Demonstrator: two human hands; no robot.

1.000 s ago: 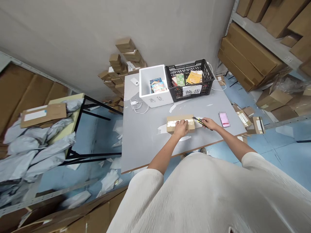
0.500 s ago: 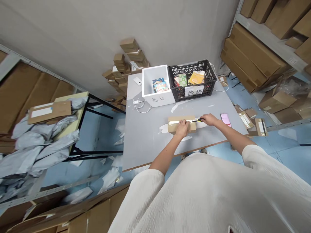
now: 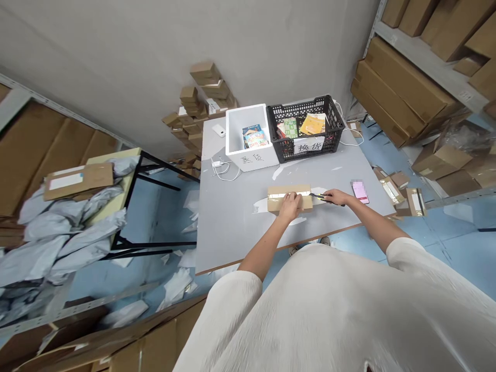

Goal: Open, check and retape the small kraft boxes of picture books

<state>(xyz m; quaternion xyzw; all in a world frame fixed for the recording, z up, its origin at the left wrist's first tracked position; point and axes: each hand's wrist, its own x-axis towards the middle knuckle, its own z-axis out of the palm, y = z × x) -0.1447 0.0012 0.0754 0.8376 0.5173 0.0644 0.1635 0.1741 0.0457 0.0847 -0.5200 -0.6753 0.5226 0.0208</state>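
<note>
Cardboard box [image 3: 274, 207] is on the bench [image 3: 228, 222], toward the near edge, long side roughly parallel to that edge. Left hand [image 3: 290, 207] rests on it, fingers over the top; can't tell if they pinch the board or only press. Right hand [image 3: 336, 197] is closed round a dark cutter [image 3: 320, 196], tip at the box's right end; can't confirm blade contact.

Progress: early, I'd judge. Top is shut, no flap raised, shiny tape [image 3: 277, 195] runs lengthwise along it. Can't tell at this scale if any of it is cut. Opening and contents not yet reached.

Edges/room: most bench surface lies left of the box. Behind it, a strip of bench, then white bin [image 3: 251, 163] and black crate [image 3: 333, 144], side by side, both with books or packs inside. Cable [image 3: 228, 179] loops left of the bin. Phone [image 3: 360, 191] sits just beyond the right hand, near the right edge, so an outward pull of the cutter has limited room there
</note>
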